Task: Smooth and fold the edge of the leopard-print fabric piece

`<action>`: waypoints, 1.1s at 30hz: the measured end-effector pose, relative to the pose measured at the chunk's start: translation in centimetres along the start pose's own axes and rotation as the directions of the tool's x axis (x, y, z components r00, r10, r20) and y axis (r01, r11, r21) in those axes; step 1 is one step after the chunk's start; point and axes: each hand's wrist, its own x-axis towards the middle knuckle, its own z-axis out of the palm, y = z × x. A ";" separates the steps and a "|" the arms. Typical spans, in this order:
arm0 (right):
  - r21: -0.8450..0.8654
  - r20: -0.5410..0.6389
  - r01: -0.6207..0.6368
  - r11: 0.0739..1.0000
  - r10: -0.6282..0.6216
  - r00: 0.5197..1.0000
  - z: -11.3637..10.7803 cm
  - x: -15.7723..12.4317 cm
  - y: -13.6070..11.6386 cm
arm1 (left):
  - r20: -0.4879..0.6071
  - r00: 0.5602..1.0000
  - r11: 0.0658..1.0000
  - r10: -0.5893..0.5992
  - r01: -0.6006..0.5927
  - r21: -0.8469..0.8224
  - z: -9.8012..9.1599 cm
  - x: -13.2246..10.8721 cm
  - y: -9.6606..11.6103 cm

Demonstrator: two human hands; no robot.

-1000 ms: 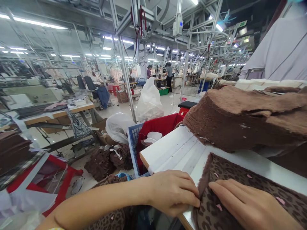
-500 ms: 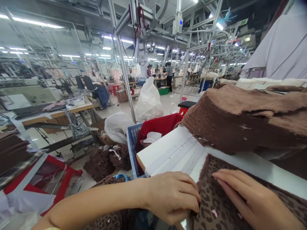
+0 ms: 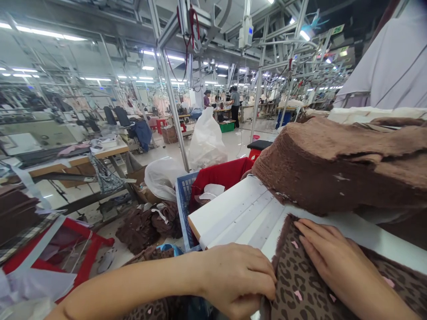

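A brown leopard-print fleece piece (image 3: 300,289) lies on the white table (image 3: 240,213) at the bottom right. My left hand (image 3: 238,278) pinches its left edge at the table's near edge. My right hand (image 3: 333,260) rests flat on the fabric with fingers together, its fingertips near the piece's far left corner. Small pink flecks dot the fabric. A thick stack of plain brown fleece pieces (image 3: 333,164) sits on the table just beyond my hands.
A blue crate (image 3: 184,209) with red cloth (image 3: 220,175) stands left of the table. Brown fabric scraps (image 3: 147,224) and white plastic bags (image 3: 207,142) lie on the floor. A red stool (image 3: 80,253) is at lower left. People work at far tables.
My right hand has slid forward and left along the leopard-print fabric toward its far corner. The left hand has kept its grip on the edge, shifting slightly lower.
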 end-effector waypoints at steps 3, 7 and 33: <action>-0.022 -0.013 0.006 1.000 -0.006 1.000 -0.1 -0.1 -0.2 | -0.033 0.997 0.994 -0.066 0.063 -0.092 0.1 -0.1 0.1; -0.025 -0.020 0.012 1.000 -0.012 1.000 -0.4 -0.1 -0.5 | -0.121 0.977 0.977 -0.173 0.155 -0.146 -0.8 1.1 0.4; 0.023 -0.138 0.209 0.978 -0.204 0.969 -5.9 -2.4 -3.8 | 0.055 0.958 0.952 -0.280 0.270 0.146 1.1 8.7 -4.9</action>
